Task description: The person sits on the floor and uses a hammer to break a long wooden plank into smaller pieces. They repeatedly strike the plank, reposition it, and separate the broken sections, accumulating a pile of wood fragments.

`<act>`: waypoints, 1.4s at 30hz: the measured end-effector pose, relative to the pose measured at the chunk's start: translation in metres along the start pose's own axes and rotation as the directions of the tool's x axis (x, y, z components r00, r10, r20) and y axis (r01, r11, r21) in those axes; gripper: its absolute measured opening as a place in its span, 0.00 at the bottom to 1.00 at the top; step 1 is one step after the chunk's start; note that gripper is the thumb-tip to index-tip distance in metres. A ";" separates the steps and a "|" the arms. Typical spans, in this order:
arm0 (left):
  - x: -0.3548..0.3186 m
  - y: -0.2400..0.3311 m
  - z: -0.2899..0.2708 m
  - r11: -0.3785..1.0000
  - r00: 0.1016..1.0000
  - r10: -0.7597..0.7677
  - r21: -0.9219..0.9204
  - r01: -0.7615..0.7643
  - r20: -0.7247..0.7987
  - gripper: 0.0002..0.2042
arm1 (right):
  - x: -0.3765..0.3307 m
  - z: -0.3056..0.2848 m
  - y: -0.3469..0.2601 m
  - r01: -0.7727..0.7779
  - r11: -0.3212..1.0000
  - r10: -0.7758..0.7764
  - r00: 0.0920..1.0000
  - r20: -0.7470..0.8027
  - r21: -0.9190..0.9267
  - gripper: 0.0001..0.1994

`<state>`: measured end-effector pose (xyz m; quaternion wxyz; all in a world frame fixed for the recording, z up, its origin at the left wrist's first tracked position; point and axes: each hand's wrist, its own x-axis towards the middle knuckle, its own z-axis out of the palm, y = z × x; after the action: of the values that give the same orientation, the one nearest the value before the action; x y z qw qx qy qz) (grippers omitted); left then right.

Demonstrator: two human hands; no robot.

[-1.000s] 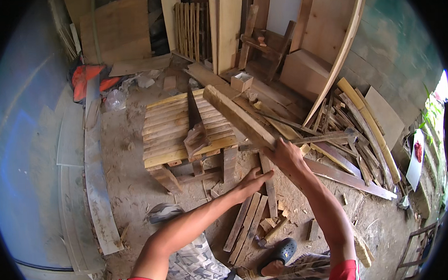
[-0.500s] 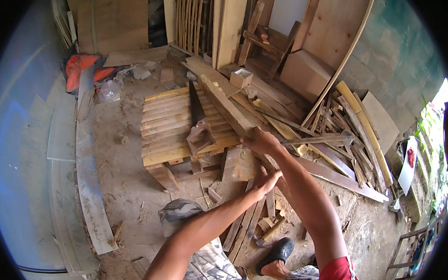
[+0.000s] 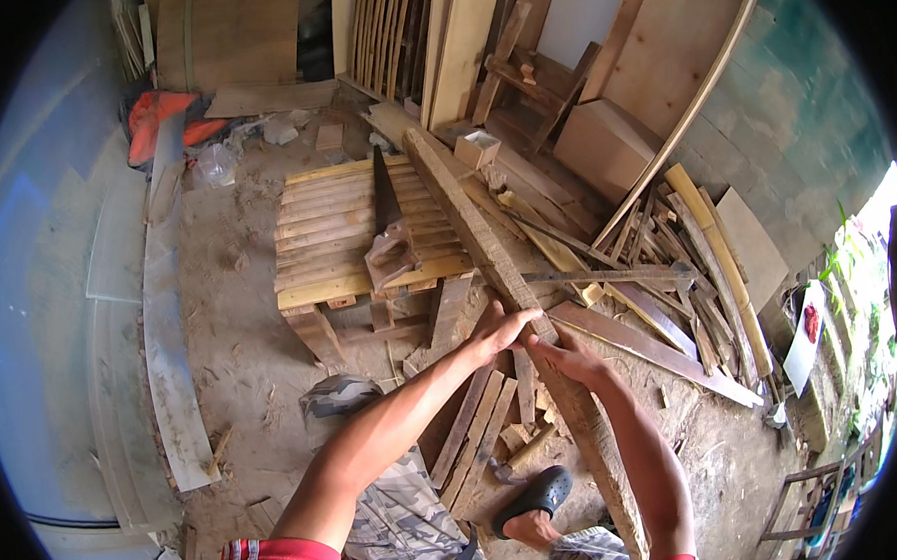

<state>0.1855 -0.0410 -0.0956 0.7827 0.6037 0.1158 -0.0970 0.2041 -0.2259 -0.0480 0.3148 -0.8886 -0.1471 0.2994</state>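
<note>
Both hands, the left hand (image 3: 501, 330) and right hand (image 3: 570, 355), are closing around the long plank (image 3: 487, 248) slanting above the pallet (image 3: 331, 235); its rough edges risk splinters, or slipping onto the sandalled foot (image 3: 534, 498).

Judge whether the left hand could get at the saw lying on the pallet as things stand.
Probably yes: the saw lies uncovered on the pallet, nothing between. But the left hand now holds the plank and must release first.

Long plank (image 3: 487, 243): rough, weathered, matt wood. Slatted pallet (image 3: 336, 235): pale bare wood. Handsaw (image 3: 388, 223): dull metal blade.
</note>
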 end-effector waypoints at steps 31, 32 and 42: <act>0.008 0.051 -0.058 0.516 0.976 0.186 0.857 0.004 -0.116 0.56 | -0.041 0.047 -0.003 -0.236 0.936 0.211 0.970 0.122 0.261 0.58; 0.010 0.050 -0.058 0.521 0.980 0.170 0.853 0.003 -0.107 0.56 | -0.041 0.047 -0.003 -0.264 0.914 0.228 0.962 0.150 0.308 0.58; 0.004 0.056 -0.061 0.501 0.979 0.161 0.865 0.031 -0.128 0.56 | -0.025 0.046 0.016 -0.248 0.819 0.135 0.960 0.246 0.517 0.45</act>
<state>0.2019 0.0316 -0.0602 0.3656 0.9234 0.1041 -0.0535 0.1565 -0.2274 -0.0760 0.5055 -0.7386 0.0036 0.4460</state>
